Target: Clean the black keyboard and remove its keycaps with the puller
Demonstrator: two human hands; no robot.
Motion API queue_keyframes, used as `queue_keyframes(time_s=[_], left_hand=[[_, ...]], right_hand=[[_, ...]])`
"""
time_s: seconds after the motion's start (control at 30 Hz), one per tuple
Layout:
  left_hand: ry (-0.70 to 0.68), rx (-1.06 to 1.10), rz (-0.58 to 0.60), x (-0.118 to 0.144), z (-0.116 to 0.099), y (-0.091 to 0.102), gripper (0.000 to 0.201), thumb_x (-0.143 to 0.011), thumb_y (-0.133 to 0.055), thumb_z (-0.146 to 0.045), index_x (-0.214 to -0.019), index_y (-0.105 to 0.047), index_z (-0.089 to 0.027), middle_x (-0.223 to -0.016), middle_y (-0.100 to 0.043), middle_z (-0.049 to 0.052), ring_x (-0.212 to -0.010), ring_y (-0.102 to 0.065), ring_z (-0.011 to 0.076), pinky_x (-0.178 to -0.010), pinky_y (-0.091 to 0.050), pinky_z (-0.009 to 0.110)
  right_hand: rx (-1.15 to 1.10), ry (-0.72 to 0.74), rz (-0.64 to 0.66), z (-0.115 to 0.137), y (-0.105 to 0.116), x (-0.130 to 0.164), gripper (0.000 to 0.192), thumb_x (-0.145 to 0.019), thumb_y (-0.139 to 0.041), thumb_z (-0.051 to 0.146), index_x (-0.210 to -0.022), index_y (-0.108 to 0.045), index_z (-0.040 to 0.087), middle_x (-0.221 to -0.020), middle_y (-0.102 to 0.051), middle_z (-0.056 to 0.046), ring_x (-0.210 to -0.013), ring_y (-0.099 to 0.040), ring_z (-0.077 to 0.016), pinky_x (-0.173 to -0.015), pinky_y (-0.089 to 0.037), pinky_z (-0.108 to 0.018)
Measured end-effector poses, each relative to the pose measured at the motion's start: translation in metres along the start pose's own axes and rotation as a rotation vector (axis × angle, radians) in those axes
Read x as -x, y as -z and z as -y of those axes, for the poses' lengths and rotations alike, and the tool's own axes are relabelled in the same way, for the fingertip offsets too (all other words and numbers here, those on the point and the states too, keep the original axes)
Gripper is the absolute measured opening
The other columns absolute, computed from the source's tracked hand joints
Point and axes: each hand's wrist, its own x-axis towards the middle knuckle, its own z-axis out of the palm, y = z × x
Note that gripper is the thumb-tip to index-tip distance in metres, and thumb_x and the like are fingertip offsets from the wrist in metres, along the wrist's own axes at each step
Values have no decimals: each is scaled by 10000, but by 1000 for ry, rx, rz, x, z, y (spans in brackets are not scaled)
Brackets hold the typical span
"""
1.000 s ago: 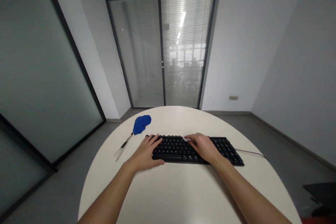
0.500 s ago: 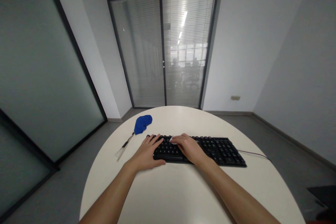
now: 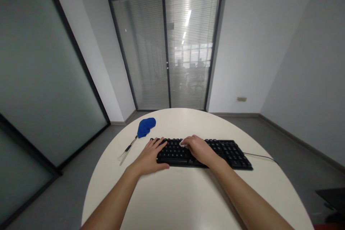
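A black keyboard (image 3: 228,154) lies across the pale round table (image 3: 172,197). My left hand (image 3: 151,155) is open, its fingers spread over the keyboard's left end and its thumb along the front edge. Over the middle keys, my right hand (image 3: 198,150) is closed on a small white wad (image 3: 183,144) that looks like tissue or cloth. The wad rests at the upper rows of keys, partly covered by the fingers.
Left of the keyboard lies a blue cloth (image 3: 146,127), with a thin tool (image 3: 127,148) with a dark band beside it. A cable (image 3: 260,156) runs from the keyboard over the table's right edge. A dark object (image 3: 332,199) shows at lower right.
My right hand has slid a little to the right along the keys with the white wad. My left hand stays where it was on the keyboard's left end.
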Motion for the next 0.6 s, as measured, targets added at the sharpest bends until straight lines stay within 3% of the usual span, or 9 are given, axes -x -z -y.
queue_keyframes(time_s=[0.43, 0.6], left_hand=[[11, -3, 12, 0, 0, 2, 970, -741, -604, -749, -1531, -253, -307, -1615, -162, 52, -1474, -150, 355, -1196, -147, 549], [14, -2, 6, 0, -2, 2, 963, -741, -624, -730, -1527, -266, -304, -1613, -171, 59, -1473, -155, 355, -1195, -143, 546]], right_hand=[[-28, -144, 38, -20, 30, 22, 340, -840, -496, 81, -1051, -727, 215, -1063, -732, -59, -1005, -652, -228, -919, -472, -331], [-23, -93, -33, -20, 28, 29, 265, -860, -533, 155, -1055, -699, 225, -1115, -702, -62, -1050, -610, -226, -926, -463, -331]])
